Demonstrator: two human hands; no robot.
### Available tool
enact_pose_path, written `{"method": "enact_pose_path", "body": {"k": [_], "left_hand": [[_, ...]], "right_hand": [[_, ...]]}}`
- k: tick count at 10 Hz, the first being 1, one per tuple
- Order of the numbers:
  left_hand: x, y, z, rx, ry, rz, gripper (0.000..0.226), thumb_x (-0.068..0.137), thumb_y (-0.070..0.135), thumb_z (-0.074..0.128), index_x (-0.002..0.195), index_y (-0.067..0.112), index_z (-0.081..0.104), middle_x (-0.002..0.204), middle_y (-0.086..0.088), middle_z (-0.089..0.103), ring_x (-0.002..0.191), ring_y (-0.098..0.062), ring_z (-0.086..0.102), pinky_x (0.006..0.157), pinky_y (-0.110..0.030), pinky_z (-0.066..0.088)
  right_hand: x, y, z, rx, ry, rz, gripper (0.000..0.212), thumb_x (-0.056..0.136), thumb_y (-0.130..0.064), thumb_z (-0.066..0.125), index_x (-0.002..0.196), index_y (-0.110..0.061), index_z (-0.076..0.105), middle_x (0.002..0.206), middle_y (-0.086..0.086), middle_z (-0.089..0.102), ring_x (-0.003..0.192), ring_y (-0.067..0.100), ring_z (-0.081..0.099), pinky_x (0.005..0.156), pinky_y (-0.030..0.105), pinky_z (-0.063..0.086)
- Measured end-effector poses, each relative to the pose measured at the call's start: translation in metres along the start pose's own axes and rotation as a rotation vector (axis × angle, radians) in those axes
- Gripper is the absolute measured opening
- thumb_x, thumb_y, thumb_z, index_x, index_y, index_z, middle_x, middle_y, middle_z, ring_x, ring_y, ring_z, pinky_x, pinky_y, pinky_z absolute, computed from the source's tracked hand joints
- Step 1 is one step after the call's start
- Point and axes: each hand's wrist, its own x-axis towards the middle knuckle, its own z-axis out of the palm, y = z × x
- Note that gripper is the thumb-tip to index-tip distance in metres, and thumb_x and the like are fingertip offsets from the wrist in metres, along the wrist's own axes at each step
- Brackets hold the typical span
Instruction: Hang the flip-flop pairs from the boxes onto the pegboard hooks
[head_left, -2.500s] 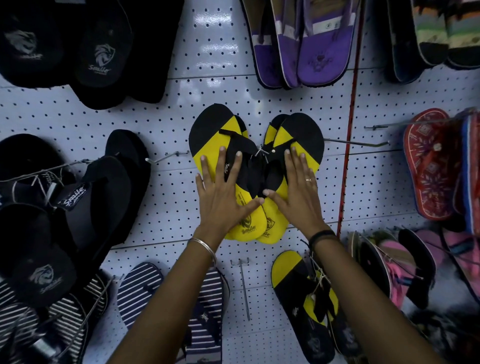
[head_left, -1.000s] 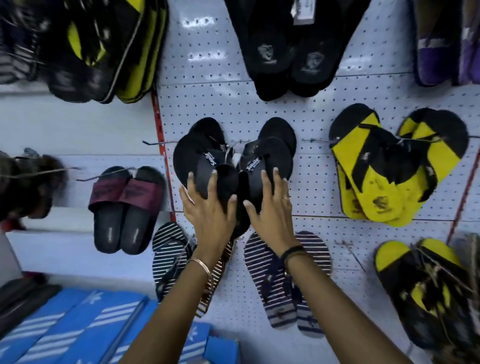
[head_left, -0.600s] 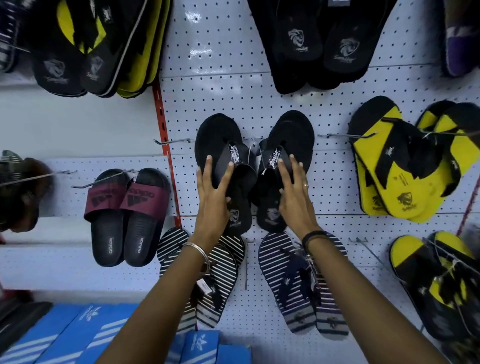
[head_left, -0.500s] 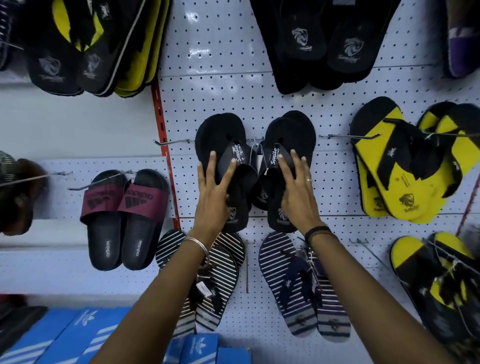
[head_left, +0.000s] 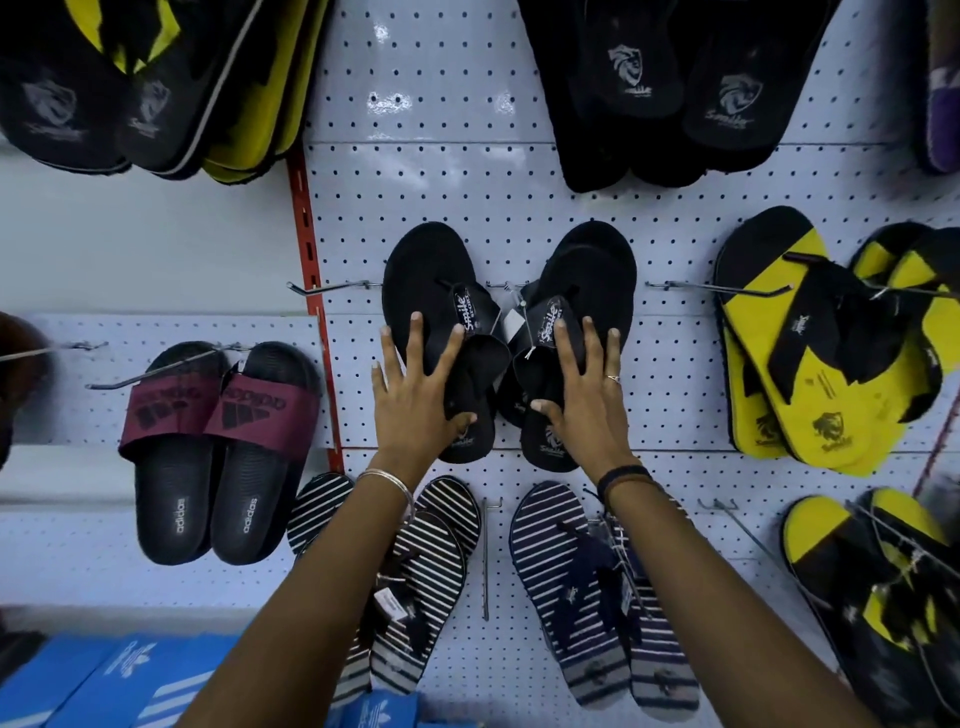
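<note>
Since half a second earlier, both hands had spread the black flip-flop pair (head_left: 506, 338) slightly wider on its hook (head_left: 501, 285). Fingers splayed flat, gripping nothing, the left hand (head_left: 415, 395) and right hand (head_left: 587, 400) pressed the matte soles, tags dangling, against the pegboard (head_left: 467, 182) near its left edge. Judged a straightening step; next, releasing and fetching another pair from the blue boxes (head_left: 104, 680).

A red upright strip (head_left: 311, 291) divides the glossy white wall.
</note>
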Motion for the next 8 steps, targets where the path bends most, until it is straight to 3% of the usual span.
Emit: {"method": "enact_pose_path", "body": {"k": [2,4,6,7,8], "left_hand": [[-0.005,0.006,-0.002,-0.006,-0.017,-0.018,0.116,0.066,0.058,0.071,0.145,0.039,-0.012,0.161,-0.012,-0.010,0.144,-0.047,-0.006,0.112,-0.062,0.023],[-0.029,0.014,-0.023,-0.019,-0.013,-0.006,0.119,0.066,0.050,0.075,0.145,0.039,-0.012,0.159,-0.017,-0.016,0.144,-0.046,-0.008,0.114,-0.060,0.022],[-0.055,0.021,-0.057,-0.077,0.020,0.058,0.104,0.073,0.048,0.069,0.148,0.036,-0.002,0.160,-0.014,-0.012,0.146,-0.042,-0.005,0.113,-0.059,0.025],[-0.062,0.030,-0.081,-0.215,0.194,0.117,0.078,0.082,0.043,0.059,0.147,0.025,0.018,0.161,-0.012,0.005,0.147,-0.034,0.008,0.112,-0.054,0.031],[-0.059,0.048,-0.113,-0.252,0.447,0.214,0.060,0.088,0.037,0.053,0.141,0.016,0.034,0.156,-0.012,0.026,0.144,-0.029,0.025,0.107,-0.049,0.038]], "right_hand": [[-0.002,0.001,-0.007,-0.001,-0.018,0.001,0.103,0.074,-0.040,0.072,0.150,-0.026,0.004,0.161,0.014,0.013,0.147,0.042,0.008,0.099,0.054,0.048],[-0.023,-0.004,-0.019,0.006,-0.024,-0.013,0.106,0.072,-0.025,0.078,0.150,-0.024,0.006,0.161,0.019,0.004,0.145,0.043,0.016,0.105,0.051,0.042],[-0.072,-0.003,-0.047,0.025,-0.021,-0.107,0.093,0.079,-0.024,0.071,0.151,-0.024,0.012,0.162,0.015,0.007,0.146,0.037,0.018,0.111,0.050,0.034],[-0.135,0.014,-0.056,0.140,-0.038,-0.083,0.076,0.085,-0.034,0.063,0.148,-0.025,0.021,0.159,0.011,0.022,0.142,0.032,0.032,0.108,0.048,0.038],[-0.238,0.053,-0.057,0.214,-0.174,0.058,0.074,0.078,-0.067,0.051,0.141,-0.053,0.015,0.152,-0.004,0.030,0.134,0.024,0.045,0.106,0.038,0.036]]}}
